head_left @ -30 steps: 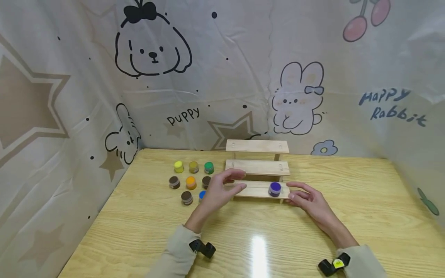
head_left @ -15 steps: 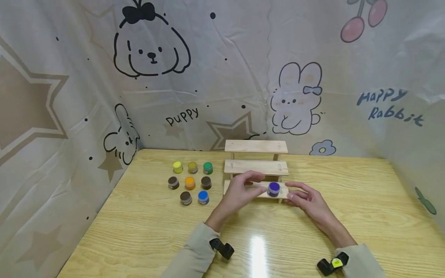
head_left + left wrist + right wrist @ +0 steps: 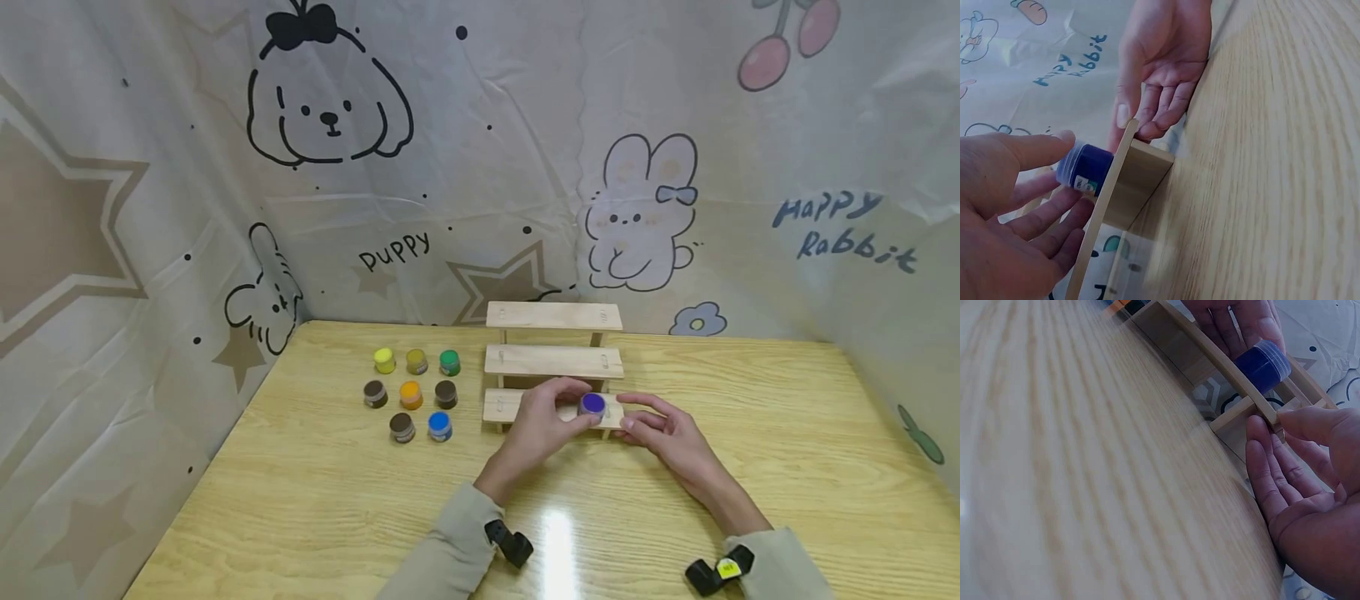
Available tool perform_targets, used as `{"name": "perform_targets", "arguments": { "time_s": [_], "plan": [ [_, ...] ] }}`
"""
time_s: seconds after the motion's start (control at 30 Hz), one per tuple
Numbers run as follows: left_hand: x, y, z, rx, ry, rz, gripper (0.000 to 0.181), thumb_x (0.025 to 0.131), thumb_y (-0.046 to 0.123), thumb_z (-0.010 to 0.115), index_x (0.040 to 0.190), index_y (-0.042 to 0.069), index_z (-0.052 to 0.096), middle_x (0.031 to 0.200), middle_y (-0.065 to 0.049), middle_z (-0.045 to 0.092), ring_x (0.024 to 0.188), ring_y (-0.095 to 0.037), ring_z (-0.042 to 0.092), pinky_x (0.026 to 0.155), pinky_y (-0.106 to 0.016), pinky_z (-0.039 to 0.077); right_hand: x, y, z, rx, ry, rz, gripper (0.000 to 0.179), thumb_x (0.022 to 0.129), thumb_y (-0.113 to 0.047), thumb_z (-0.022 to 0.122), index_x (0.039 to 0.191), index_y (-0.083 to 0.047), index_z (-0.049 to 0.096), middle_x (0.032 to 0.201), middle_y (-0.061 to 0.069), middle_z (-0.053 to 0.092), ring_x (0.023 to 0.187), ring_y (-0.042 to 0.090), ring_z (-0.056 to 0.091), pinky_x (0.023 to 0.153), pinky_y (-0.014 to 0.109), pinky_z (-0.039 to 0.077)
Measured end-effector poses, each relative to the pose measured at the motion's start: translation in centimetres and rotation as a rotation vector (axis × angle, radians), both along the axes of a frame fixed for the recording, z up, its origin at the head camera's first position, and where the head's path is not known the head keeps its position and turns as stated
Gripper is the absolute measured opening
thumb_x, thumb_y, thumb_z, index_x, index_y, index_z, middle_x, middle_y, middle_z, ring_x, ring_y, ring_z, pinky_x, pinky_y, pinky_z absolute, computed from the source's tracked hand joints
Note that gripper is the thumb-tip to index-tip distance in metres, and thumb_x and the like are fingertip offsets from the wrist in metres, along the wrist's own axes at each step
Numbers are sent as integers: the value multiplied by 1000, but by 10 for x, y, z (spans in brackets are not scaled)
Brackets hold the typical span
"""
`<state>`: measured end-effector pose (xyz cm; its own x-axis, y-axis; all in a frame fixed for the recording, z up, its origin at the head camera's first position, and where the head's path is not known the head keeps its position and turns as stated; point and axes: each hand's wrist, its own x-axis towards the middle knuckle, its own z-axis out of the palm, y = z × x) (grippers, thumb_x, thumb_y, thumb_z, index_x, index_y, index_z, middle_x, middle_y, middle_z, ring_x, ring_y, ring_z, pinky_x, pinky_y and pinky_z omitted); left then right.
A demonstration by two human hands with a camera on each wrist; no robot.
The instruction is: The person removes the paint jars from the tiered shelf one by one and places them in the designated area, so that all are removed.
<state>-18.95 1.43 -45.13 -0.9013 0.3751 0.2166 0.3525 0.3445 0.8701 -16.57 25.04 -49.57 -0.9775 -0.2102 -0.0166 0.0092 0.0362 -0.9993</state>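
A small paint jar (image 3: pixel 592 406) with a purple lid stands upright on the lowest step, at the right end, of a three-tier wooden display rack (image 3: pixel 553 361). My left hand (image 3: pixel 542 423) has its thumb and fingers around the jar from the left. In the left wrist view the thumb tip lies at the rim of the jar's lid (image 3: pixel 1067 164), with fingers on its other side. My right hand (image 3: pixel 671 437) grips the right end of the lowest step. Its thumb presses the board's end and its fingers curl beneath, as the right wrist view shows.
Left of the rack, several more paint jars stand on the wooden table (image 3: pixel 300 500) in rows, among them a yellow jar (image 3: pixel 385 360), an orange jar (image 3: pixel 411 395), a green jar (image 3: pixel 450 362) and a blue jar (image 3: pixel 440 426). A printed cloth (image 3: pixel 465 167) hangs behind.
My left hand has moved right along the lowest step, from its left end to the purple-lidded jar, and closed around it. My right hand has stayed at the step's right end.
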Motion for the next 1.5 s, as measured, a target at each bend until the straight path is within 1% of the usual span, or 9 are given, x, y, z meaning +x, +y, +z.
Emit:
{"name": "perform_targets", "arguments": {
  "time_s": [0.13, 0.37, 0.7, 0.87, 1.0, 1.1, 1.27, 1.37, 1.5],
  "plan": [
    [-1, 3, -2, -21, 21, 11, 32, 87, 11, 84, 117, 7, 72, 113, -1, 73, 104, -10, 67, 95, -27, 55, 1, 0, -1, 2, 0, -2, 52, 103, -16, 64, 146, 6, 46, 111, 11, 73, 98, 18, 72, 89, 33, 60],
    [-1, 2, -3, -24, 32, 14, 28, 88, 10, 82, 114, 7, 72, 111, -2, 73, 105, -18, 69, 94, -27, 55, 1, 0, -1, 1, -4, -1, 52, 103, -16, 65, 146, 6, 46, 111, 11, 73, 99, 18, 72, 89, 32, 60],
    [-1, -3, -4, 17, 29, 9, 26, 87, 8, 83, 111, 8, 71, 108, -1, 73, 101, -11, 68, 93, -26, 55, -1, 0, 0, -7, -2, 8, 52, 103, -15, 65, 146, 7, 46, 112, 12, 73, 98, 17, 72, 88, 32, 60],
    [1, -9, -1, 41, 8, 6, 26, 87, 9, 83, 110, 8, 71, 107, 0, 73, 101, -11, 68, 94, -29, 56, -1, 0, 1, -12, -5, 7, 52, 103, -14, 64, 146, 7, 46, 112, 13, 72, 98, 16, 72, 88, 32, 60],
    [3, -16, 3, 59, 9, 4, 25, 87, 10, 83, 110, 8, 71, 107, 0, 72, 101, -11, 68, 94, -33, 57, -1, 0, 0, -11, -4, 4, 52, 103, -15, 64, 146, 7, 46, 112, 13, 72, 98, 16, 72, 88, 32, 60],
    [4, -21, 5, 56, 20, 6, 26, 87, 10, 83, 110, 8, 71, 108, 0, 72, 103, -11, 68, 95, -34, 57, -1, 0, 0, -2, 3, 0, 51, 103, -15, 64, 146, 7, 46, 112, 13, 72, 97, 16, 72, 88, 32, 60],
    [7, -29, 9, 39, 3, 23, 26, 87, 11, 83, 109, 9, 71, 108, 1, 72, 106, -14, 68, 97, -32, 55, -1, -1, 0, 2, -8, -7, 52, 103, -15, 65, 146, 6, 46, 113, 14, 72, 98, 16, 72, 89, 32, 60],
    [9, -34, 11, 49, -4, 22, 25, 87, 11, 83, 109, 10, 71, 107, 2, 72, 106, -14, 67, 98, -32, 55, -1, -1, 0, -3, -13, -7, 52, 103, -15, 65, 146, 6, 47, 114, 14, 72, 99, 17, 72, 89, 33, 59],
    [11, -43, 12, 79, -2, 10, 26, 87, 11, 83, 110, 11, 71, 108, 2, 71, 107, -14, 67, 99, -36, 55, 0, 0, 0, -6, 1, -3, 52, 103, -14, 65, 146, 7, 47, 113, 13, 72, 98, 18, 72, 89, 33, 60]
  ]
}}
